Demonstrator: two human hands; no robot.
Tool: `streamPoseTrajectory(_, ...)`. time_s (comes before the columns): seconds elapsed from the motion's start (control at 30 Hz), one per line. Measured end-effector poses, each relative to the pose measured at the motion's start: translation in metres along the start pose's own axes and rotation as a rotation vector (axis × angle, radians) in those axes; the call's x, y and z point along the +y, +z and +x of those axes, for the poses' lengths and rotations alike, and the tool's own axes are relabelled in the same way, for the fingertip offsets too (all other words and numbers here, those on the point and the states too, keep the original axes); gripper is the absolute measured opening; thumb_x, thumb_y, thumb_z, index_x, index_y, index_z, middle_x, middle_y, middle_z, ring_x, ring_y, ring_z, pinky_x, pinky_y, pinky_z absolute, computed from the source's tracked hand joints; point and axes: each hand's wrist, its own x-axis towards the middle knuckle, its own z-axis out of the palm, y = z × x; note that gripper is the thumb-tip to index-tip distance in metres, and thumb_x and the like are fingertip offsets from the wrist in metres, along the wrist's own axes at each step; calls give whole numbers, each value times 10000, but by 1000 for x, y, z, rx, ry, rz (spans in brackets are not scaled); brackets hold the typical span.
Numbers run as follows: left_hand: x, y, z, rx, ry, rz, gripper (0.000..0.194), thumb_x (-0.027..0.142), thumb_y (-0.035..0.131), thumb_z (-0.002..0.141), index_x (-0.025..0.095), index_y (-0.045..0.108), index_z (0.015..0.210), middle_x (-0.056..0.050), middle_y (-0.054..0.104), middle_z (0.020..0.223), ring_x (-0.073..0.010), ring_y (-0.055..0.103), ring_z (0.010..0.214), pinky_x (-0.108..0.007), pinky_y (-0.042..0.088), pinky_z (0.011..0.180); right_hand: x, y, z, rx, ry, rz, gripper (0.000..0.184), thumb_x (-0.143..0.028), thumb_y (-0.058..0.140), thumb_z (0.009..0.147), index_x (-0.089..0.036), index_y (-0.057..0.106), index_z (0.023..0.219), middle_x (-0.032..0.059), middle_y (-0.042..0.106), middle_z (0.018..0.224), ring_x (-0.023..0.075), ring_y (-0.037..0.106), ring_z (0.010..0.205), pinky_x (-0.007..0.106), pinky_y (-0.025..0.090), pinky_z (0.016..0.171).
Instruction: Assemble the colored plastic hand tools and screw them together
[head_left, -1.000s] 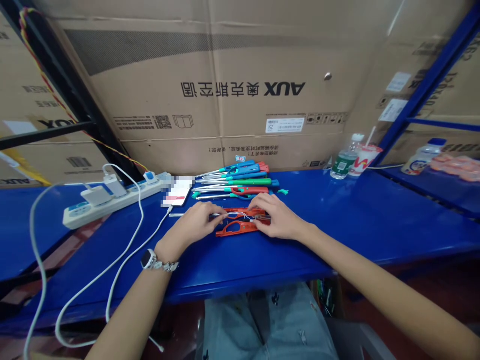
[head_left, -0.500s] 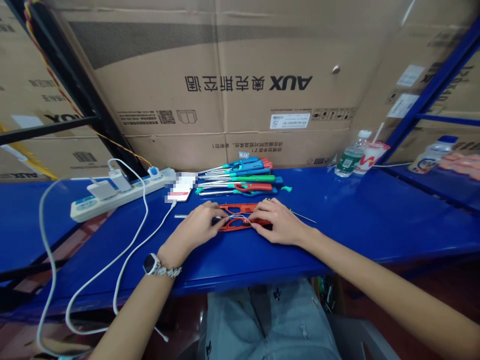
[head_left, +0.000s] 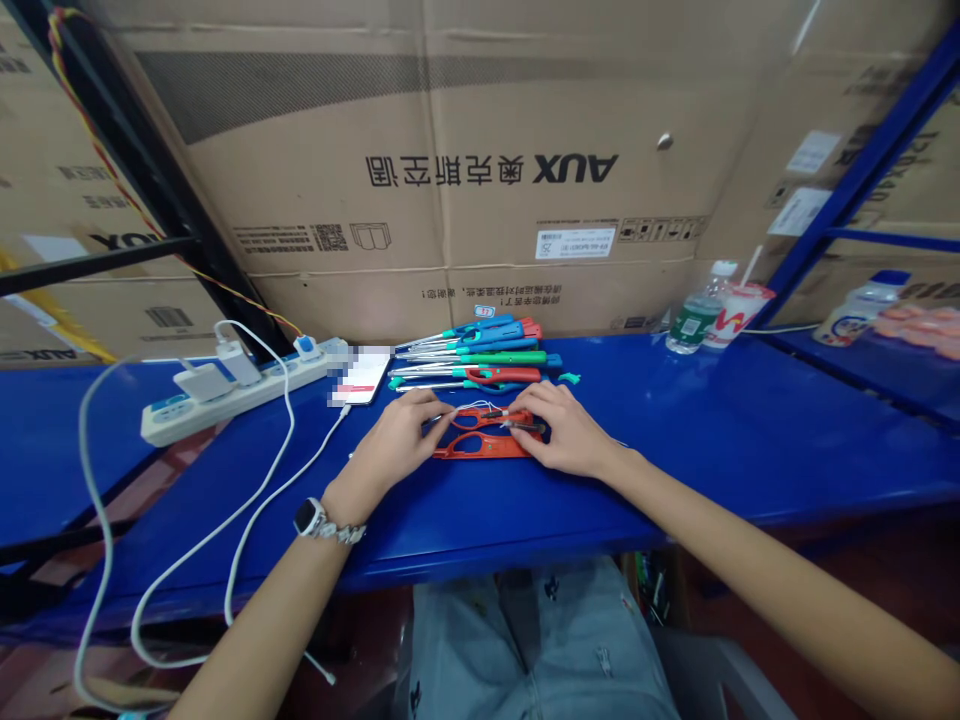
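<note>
Two red casing halves of a long-nosed lighter lie on the blue table: the lower half [head_left: 491,446] sits nearer me, with the upper half [head_left: 466,420] just beyond it. My left hand [head_left: 405,432] pinches a slim metal tube at the casing's left end, mostly covered by the fingers. Thin white wires [head_left: 474,405] run from there to the right. Over the right end of the upper half, my right hand [head_left: 564,430] grips a small dark cylindrical part [head_left: 528,427] between thumb and fingers. Part of the casing is hidden under this hand.
Behind the hands lie several assembled lighters [head_left: 480,358] with coloured handles. A phone [head_left: 366,375] on a white cable and a power strip [head_left: 244,390] are at left. A water bottle [head_left: 694,320] and a paper cup [head_left: 739,315] stand at right, before a large carton [head_left: 487,110].
Both hands have shifted slightly away from me with the wires and dark part, now over the upper casing half. The screwdriver shaft by my right hand is now mostly hidden.
</note>
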Motion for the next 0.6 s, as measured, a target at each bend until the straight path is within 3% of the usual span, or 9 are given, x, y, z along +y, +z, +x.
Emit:
streamPoseTrajectory(0.13,-7,-4,18,-27,30,41,278,260,515,1013,165,770,950,-88,688,846,-226,639,826,-366,515,780,8,-3,9,-83,92,-57,244,-272,686,887,-215,664,1123,102,694,1197,295,591,1125,439,404,901)
streamPoseTrajectory(0.27,-14,-6,31,-42,57,34,258,255,535,1007,175,767,929,-80,694,848,-217,638,825,-367,520,792,15,-3,18,-179,70,-95,83,-294,695,919,-221,712,952,64,737,1005,278,600,1038,421,367,848)
streamPoseTrajectory(0.37,-16,-3,33,31,65,-10,233,264,548,1006,189,765,964,-72,701,869,-214,644,851,-370,525,812,17,-5,23,-213,39,-110,68,-272,721,905,-219,718,863,56,745,946,273,604,998,413,344,827)
streamPoseTrajectory(0.5,-18,-3,30,147,118,-41,244,293,540,1025,188,754,976,-72,696,893,-209,641,864,-362,523,805,24,-15,31,-136,60,-78,91,-295,683,945,-229,730,903,43,771,957,251,644,939,413,347,848)
streamPoseTrajectory(0.6,-22,-5,29,108,132,-28,249,295,533,1029,186,754,991,-79,696,898,-217,638,869,-370,525,805,36,-20,40,-59,112,-101,118,-315,661,960,-224,736,952,58,779,976,258,655,926,404,359,827)
